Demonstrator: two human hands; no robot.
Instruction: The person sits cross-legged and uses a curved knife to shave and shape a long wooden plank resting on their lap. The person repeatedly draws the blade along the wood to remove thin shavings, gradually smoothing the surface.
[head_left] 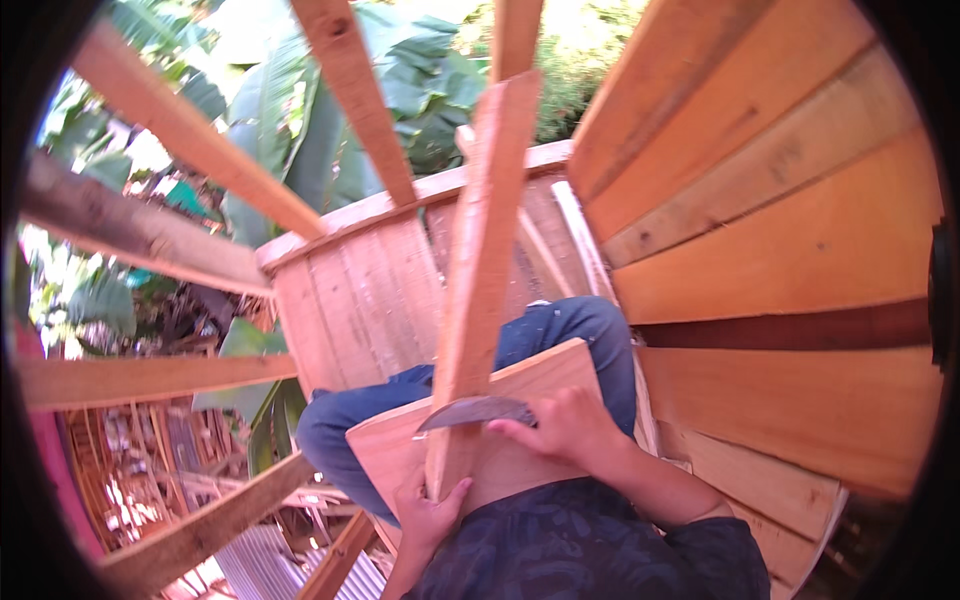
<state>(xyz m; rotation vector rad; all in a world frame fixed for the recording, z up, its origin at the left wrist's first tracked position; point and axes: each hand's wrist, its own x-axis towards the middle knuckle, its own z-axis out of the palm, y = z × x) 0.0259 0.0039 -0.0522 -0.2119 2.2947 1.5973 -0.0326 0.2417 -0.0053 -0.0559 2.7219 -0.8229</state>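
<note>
Beam (485, 220) whole, work seemingly unfinished: I see left hand (430, 514) gripping its near end, right hand (570, 425) clasping a knife (480, 410) across it.

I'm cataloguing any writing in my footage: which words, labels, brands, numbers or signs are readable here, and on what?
None that I can read.
Beam, knife, board and plank wall: no lettering visible.
Dark shirt: faint pattern, too blurred to tell whether it includes letters.
</note>
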